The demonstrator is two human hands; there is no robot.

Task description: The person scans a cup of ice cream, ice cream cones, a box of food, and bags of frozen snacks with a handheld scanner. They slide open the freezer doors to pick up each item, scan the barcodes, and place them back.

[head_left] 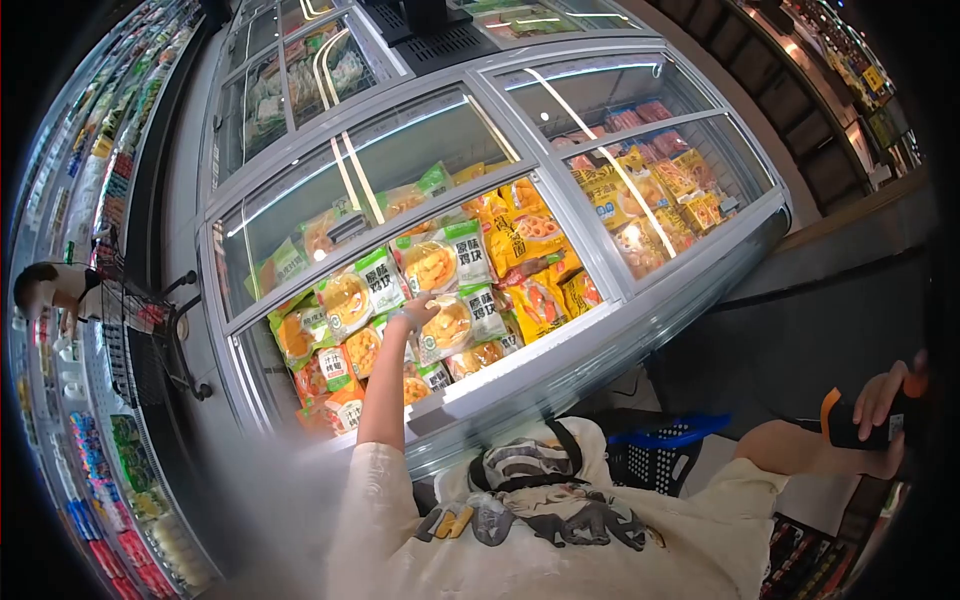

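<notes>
My left hand (416, 309) reaches into the open section of a chest freezer (400, 222). Its fingers close on the upper left edge of a green-and-white bag of chicken nuggets (455, 324). Another such bag (440, 262) lies just behind it, and more green-and-white bags (345, 300) are to the left. Yellow bags of frozen food (530, 240) fill the right part of this section. Far at the right edge, my right hand (880, 398) is wrapped round a black item with an orange edge (852, 420), whose kind is unclear.
Sliding glass lids (380, 165) cover neighbouring freezer sections. A blue-and-black shopping basket (650, 458) is beside my body, below the freezer's front. On the left, a person (70, 290) stands by a shopping cart (150, 325) near stocked shelves (95, 440).
</notes>
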